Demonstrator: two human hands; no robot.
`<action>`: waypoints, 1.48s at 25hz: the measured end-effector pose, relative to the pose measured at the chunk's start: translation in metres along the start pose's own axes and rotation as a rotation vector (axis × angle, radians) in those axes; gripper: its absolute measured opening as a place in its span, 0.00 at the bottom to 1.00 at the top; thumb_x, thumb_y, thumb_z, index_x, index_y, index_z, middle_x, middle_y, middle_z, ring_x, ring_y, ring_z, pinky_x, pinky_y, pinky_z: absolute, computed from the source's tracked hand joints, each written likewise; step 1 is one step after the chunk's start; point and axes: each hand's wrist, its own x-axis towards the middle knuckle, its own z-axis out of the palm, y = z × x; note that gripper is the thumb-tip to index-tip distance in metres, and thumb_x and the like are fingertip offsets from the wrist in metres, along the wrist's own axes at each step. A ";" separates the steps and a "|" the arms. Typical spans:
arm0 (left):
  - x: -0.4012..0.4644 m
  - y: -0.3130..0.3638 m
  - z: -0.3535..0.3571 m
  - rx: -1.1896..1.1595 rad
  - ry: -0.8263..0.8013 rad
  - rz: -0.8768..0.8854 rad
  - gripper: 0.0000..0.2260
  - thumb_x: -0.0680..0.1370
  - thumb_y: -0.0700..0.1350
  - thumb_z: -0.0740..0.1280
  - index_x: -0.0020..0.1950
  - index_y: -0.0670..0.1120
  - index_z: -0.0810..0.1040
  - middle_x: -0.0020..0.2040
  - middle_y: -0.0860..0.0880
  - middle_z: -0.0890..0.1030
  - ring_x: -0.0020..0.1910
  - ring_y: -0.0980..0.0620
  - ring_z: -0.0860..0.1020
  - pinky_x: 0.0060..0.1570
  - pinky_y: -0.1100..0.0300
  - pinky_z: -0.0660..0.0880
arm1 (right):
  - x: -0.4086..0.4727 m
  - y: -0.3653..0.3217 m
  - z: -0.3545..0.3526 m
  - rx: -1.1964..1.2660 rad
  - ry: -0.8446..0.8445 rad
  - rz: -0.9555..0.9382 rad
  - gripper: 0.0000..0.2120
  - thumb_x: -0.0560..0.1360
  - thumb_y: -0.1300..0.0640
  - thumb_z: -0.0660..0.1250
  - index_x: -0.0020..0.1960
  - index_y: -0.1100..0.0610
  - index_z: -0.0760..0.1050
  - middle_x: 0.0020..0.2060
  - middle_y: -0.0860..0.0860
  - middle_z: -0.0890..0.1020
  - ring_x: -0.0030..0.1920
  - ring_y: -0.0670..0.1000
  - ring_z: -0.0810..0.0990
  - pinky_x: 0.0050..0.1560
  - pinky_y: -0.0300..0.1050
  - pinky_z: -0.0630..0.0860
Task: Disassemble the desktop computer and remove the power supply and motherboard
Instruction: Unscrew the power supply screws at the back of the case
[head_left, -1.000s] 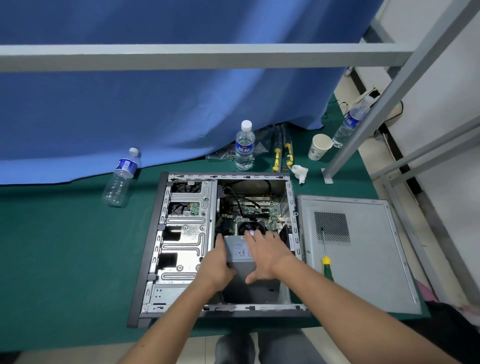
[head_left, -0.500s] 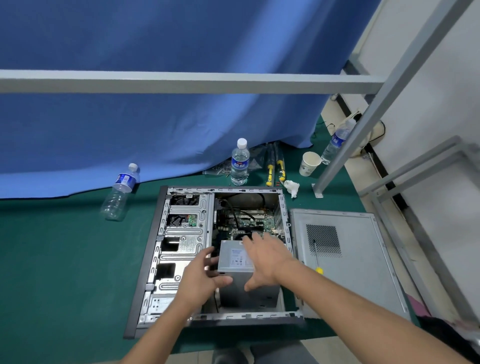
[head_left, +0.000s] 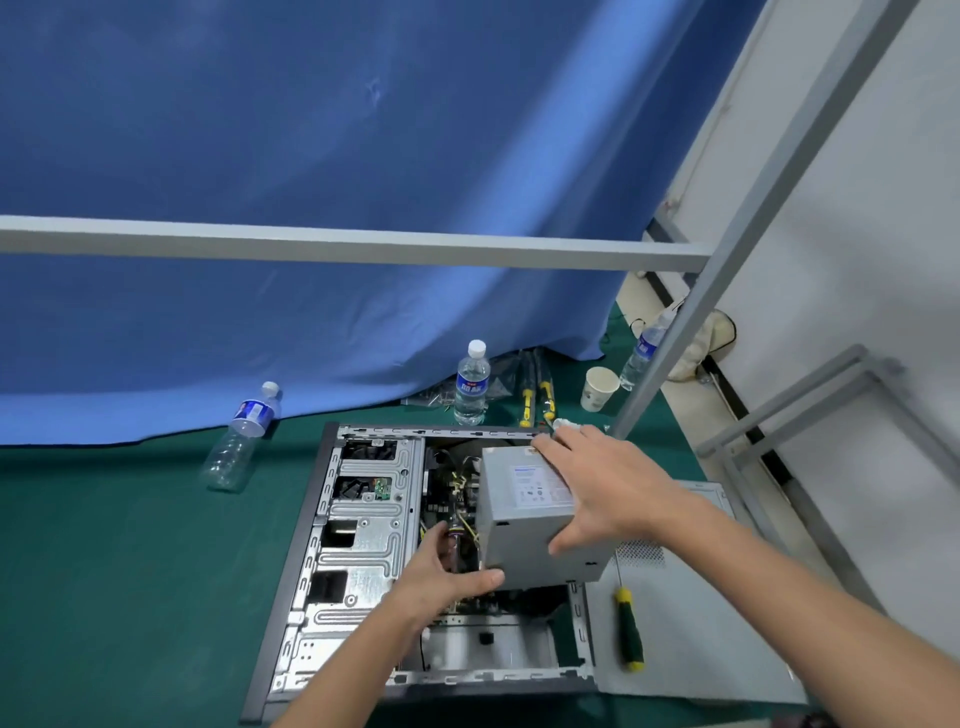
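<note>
- Grey sheet-metal power supply (head_left: 530, 519) sits raised above the open computer case (head_left: 363, 551), tilted, its labelled face up; the right hand (head_left: 613, 493) has its fingers spread wide over that top face and far edge, with the thumb pressed against the near side wall.
- Under the box's lower left corner, the left hand (head_left: 441, 577) has its thumb laid along the bottom edge and its fingers curled up beneath, beside the cable bundle (head_left: 460, 525); whether those fingers pinch the wires or only cup the housing is hard to tell from this angle.
- Outward from the fingers, both wrists angle in toward the box and the bare forearms run back to the lower edge of the view, the right one crossing over the removed side panel (head_left: 691, 623).
- Judged from this, the step in hand is lifting the power supply out of the chassis, the first of the two removals; the motherboard (head_left: 452, 493) is still in the case.
- Yellow and black leads appear to run from the box down toward the board, so the next move calls for checking that every connector is free before carrying the unit clear.
- A bare place to set it down is the green mat (head_left: 130, 545); a green-handled screwdriver (head_left: 628, 631) lies on the panel.
</note>
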 end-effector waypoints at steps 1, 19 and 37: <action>0.002 0.003 0.005 -0.039 -0.015 0.006 0.65 0.51 0.53 0.86 0.80 0.48 0.53 0.74 0.46 0.67 0.68 0.49 0.70 0.68 0.52 0.70 | -0.004 0.007 -0.005 0.013 0.002 0.015 0.54 0.56 0.26 0.70 0.74 0.49 0.57 0.61 0.46 0.69 0.58 0.50 0.69 0.55 0.49 0.72; 0.007 0.098 0.056 0.437 -0.231 0.422 0.59 0.59 0.51 0.85 0.78 0.65 0.49 0.77 0.56 0.60 0.73 0.59 0.65 0.74 0.53 0.63 | -0.053 0.093 0.014 0.492 0.145 0.041 0.56 0.53 0.27 0.74 0.74 0.47 0.60 0.60 0.40 0.70 0.59 0.42 0.70 0.63 0.41 0.69; -0.027 0.170 0.141 0.885 0.128 0.763 0.59 0.55 0.53 0.80 0.76 0.68 0.45 0.66 0.62 0.59 0.68 0.61 0.65 0.66 0.61 0.67 | -0.088 0.142 0.042 1.023 0.178 -0.016 0.52 0.57 0.42 0.83 0.71 0.34 0.55 0.65 0.35 0.73 0.66 0.37 0.71 0.67 0.49 0.71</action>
